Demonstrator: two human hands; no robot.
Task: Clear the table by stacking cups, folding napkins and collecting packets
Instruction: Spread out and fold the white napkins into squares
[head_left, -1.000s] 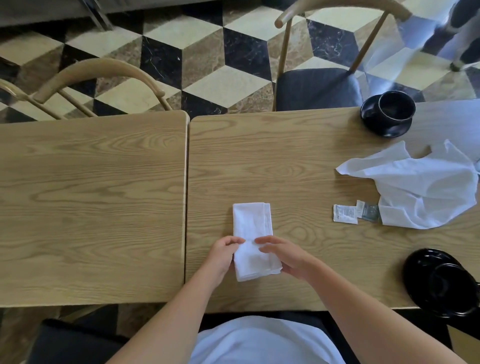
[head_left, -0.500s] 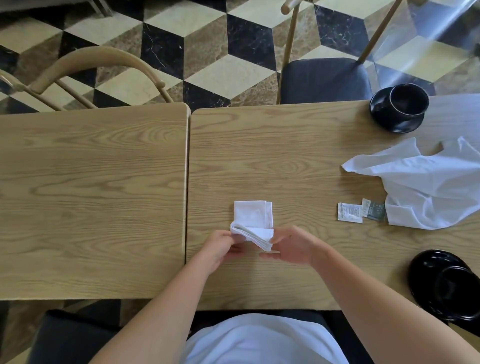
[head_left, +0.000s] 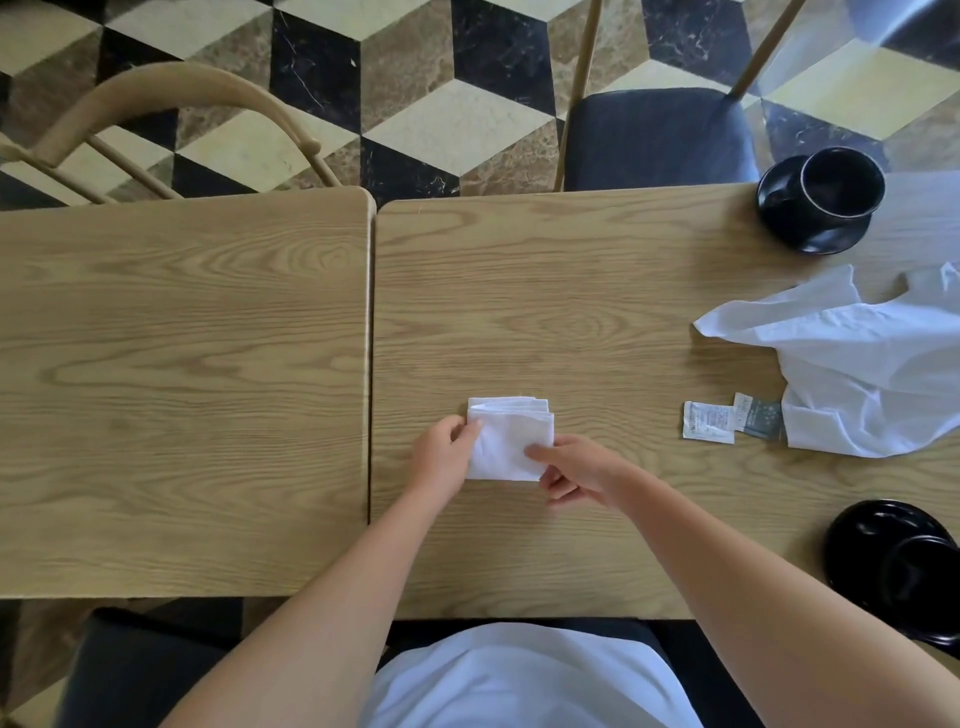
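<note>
Two hands work a folded white napkin (head_left: 511, 441) lying flat near the front edge of the right-hand worktop (head_left: 597, 322), just right of the seam with its neighbour. The left hand (head_left: 441, 454) curls its fingers onto the napkin's left edge, thumb on top. The right hand (head_left: 574, 470) presses an extended forefinger on the cloth's lower right corner, its other fingers tucked under. Further right lie two small packets (head_left: 730, 421) touching a crumpled white napkin (head_left: 862, 374), between a black cup on a saucer (head_left: 823, 200) at the far edge and another black cup and saucer (head_left: 893, 566) at the near edge.
</note>
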